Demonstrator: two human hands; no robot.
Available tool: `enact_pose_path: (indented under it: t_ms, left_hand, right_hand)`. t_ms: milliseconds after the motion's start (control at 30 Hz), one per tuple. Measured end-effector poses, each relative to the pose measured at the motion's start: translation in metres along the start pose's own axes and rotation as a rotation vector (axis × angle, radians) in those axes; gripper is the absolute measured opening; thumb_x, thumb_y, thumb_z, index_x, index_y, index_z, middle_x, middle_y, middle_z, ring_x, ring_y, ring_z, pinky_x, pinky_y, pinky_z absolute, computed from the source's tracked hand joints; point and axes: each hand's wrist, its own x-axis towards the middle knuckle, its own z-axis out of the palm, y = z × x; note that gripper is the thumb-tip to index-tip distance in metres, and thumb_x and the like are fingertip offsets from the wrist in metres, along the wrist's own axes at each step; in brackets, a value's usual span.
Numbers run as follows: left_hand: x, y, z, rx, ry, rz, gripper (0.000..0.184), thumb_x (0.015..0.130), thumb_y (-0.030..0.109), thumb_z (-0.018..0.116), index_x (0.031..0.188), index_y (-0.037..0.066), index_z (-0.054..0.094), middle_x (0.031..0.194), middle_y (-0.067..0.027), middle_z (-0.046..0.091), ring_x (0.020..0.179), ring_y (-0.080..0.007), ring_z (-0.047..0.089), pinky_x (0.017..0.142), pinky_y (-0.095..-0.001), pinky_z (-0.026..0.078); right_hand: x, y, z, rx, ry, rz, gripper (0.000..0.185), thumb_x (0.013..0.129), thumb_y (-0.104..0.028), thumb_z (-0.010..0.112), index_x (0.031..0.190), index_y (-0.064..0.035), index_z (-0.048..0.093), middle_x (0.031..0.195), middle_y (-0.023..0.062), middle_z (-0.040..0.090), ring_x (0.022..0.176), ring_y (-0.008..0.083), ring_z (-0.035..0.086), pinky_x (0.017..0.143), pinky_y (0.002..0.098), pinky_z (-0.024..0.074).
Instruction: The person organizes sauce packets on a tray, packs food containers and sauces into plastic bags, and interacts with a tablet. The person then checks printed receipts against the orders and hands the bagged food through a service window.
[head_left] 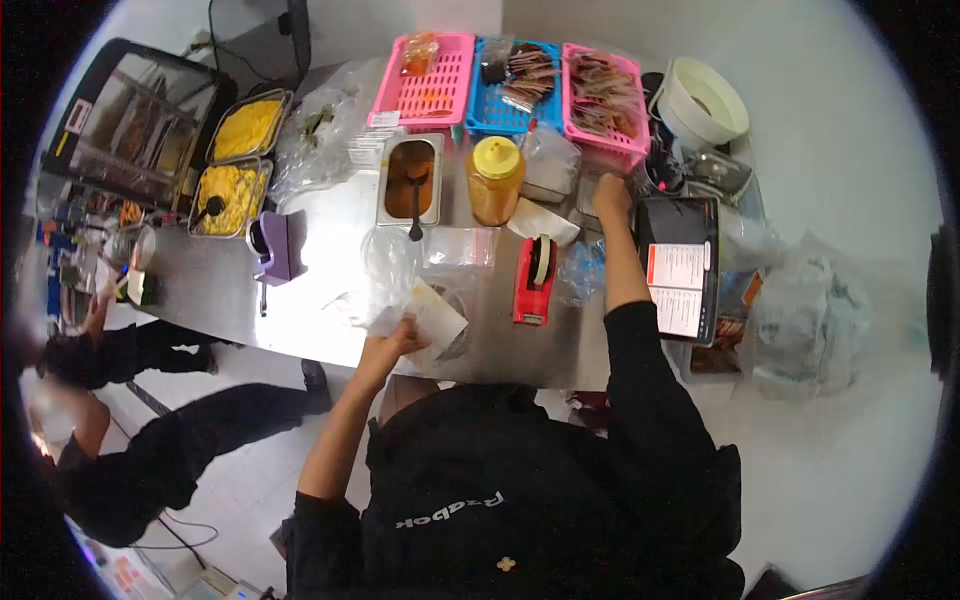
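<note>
Two hands span the steel worktop (203, 285): near its front edge, your left hand (402, 337) holds a white paper slip (442, 317), fingers closed on one side of it, while your right hand (612, 197) is beside a clear plastic bag (585, 206) in front of the rightmost pink basket (612, 147), fingers curled, their grip impossible to tell. Between the hands sits a red tape dispenser (529, 301).

Metal table (575, 348) under bottle (495, 188), pan (438, 185), red tape dispenser (529, 300)

left hand (403, 336) holding white sheet (440, 318) | right hand (612, 198) near rightmost pink basket (612, 146) | red tape dispenser (529, 300) between hands
</note>
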Motion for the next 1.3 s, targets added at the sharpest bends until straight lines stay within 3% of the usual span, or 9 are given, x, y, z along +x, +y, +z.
enact_pose_path:
  t_ms: [200, 367, 433, 533, 633, 733, 833, 1167, 1300]
  left_hand:
    - [-0.010, -0.010, 0.009, -0.110, 0.026, 0.086, 0.036, 0.092, 0.022, 0.053, 0.115, -0.006, 0.051, 0.093, -0.0155, 0.062, 0.089, -0.0233, 0.064, 0.081, -0.0311, 0.052]
    - [0.028, -0.060, -0.024, -0.159, -0.102, 0.145, 0.034, 0.088, 0.020, 0.058, 0.115, -0.001, 0.053, 0.098, -0.0139, 0.061, 0.089, -0.0237, 0.063, 0.084, -0.0332, 0.049]
    - [0.007, -0.017, -0.023, 0.785, -0.021, 0.795, 0.033, 0.077, 0.010, 0.062, 0.109, 0.004, 0.058, 0.105, -0.0151, 0.058, 0.093, -0.0295, 0.059, 0.083, -0.0366, 0.049]
    - [-0.007, 0.022, -0.014, 1.094, -0.084, 0.895, 0.037, 0.070, 0.006, 0.060, 0.107, 0.006, 0.061, 0.108, -0.0164, 0.055, 0.099, -0.0335, 0.056, 0.085, -0.0378, 0.047]
    - [-0.008, 0.031, -0.013, 1.135, 0.026, 1.116, 0.037, 0.071, 0.002, 0.062, 0.107, 0.006, 0.063, 0.113, -0.0143, 0.055, 0.100, -0.0322, 0.055, 0.087, -0.0353, 0.045]
    - [0.003, 0.016, -0.021, 0.919, -0.138, 0.895, 0.038, 0.070, 0.002, 0.063, 0.107, 0.003, 0.062, 0.109, -0.0147, 0.056, 0.099, -0.0319, 0.057, 0.086, -0.0349, 0.046]
    - [0.000, 0.015, -0.023, 0.829, -0.149, 0.877, 0.040, 0.068, 0.003, 0.065, 0.107, 0.000, 0.061, 0.106, -0.0160, 0.058, 0.097, -0.0322, 0.059, 0.084, -0.0346, 0.047]
    - [0.015, 0.022, -0.035, 1.027, -0.127, 0.785, 0.030, 0.075, 0.013, 0.065, 0.101, -0.001, 0.063, 0.087, -0.0119, 0.066, 0.074, -0.0258, 0.064, 0.070, -0.0309, 0.051]
    - [0.027, 0.022, -0.038, 0.444, -0.159, 0.242, 0.024, 0.081, 0.015, 0.063, 0.096, -0.004, 0.063, 0.084, -0.0102, 0.066, 0.075, -0.0155, 0.063, 0.067, -0.0292, 0.051]
  right_hand:
    - [-0.028, 0.003, -0.051, 0.296, 0.000, -0.032, 0.022, 0.078, -0.013, 0.061, 0.094, 0.0003, 0.067, 0.090, 0.0218, 0.066, 0.078, 0.0395, 0.064, 0.070, 0.0448, 0.0518]
    - [-0.091, -0.036, -0.084, 1.203, 0.148, -0.056, 0.014, 0.083, -0.010, 0.065, 0.095, -0.0021, 0.066, 0.083, 0.0050, 0.067, 0.071, 0.0116, 0.062, 0.060, 0.0244, 0.0478]
    - [-0.148, -0.087, -0.094, 1.382, -0.133, -0.095, 0.014, 0.085, -0.009, 0.064, 0.097, -0.0023, 0.065, 0.084, 0.0022, 0.066, 0.073, 0.0077, 0.059, 0.061, 0.0217, 0.0467]
    - [-0.215, -0.148, -0.070, 1.380, -0.570, -0.198, 0.015, 0.084, -0.006, 0.062, 0.099, -0.0025, 0.063, 0.089, 0.0054, 0.065, 0.076, 0.0110, 0.060, 0.066, 0.0234, 0.0476]
    - [-0.237, -0.172, -0.051, 0.985, -0.435, -0.673, 0.019, 0.082, -0.002, 0.060, 0.101, -0.0033, 0.062, 0.091, 0.0093, 0.064, 0.082, 0.0172, 0.062, 0.069, 0.0287, 0.0492]
    - [-0.236, -0.176, -0.043, 0.899, -0.426, -0.924, 0.021, 0.080, -0.001, 0.059, 0.101, -0.0030, 0.061, 0.089, 0.0127, 0.062, 0.084, 0.0252, 0.062, 0.072, 0.0333, 0.0489]
    - [-0.226, -0.171, -0.047, 0.939, -0.699, -0.788, 0.019, 0.081, -0.002, 0.057, 0.099, -0.0026, 0.060, 0.092, 0.0139, 0.061, 0.089, 0.0291, 0.060, 0.077, 0.0368, 0.0479]
    - [-0.234, -0.178, -0.054, 0.618, -0.530, -0.945, 0.017, 0.078, -0.009, 0.062, 0.093, 0.0004, 0.062, 0.088, 0.0155, 0.060, 0.084, 0.0302, 0.060, 0.078, 0.0361, 0.0481]
    - [-0.248, -0.187, -0.050, 0.660, -0.349, -1.142, 0.017, 0.077, -0.009, 0.059, 0.093, -0.0019, 0.061, 0.091, 0.0108, 0.059, 0.086, 0.0263, 0.059, 0.076, 0.0353, 0.0497]
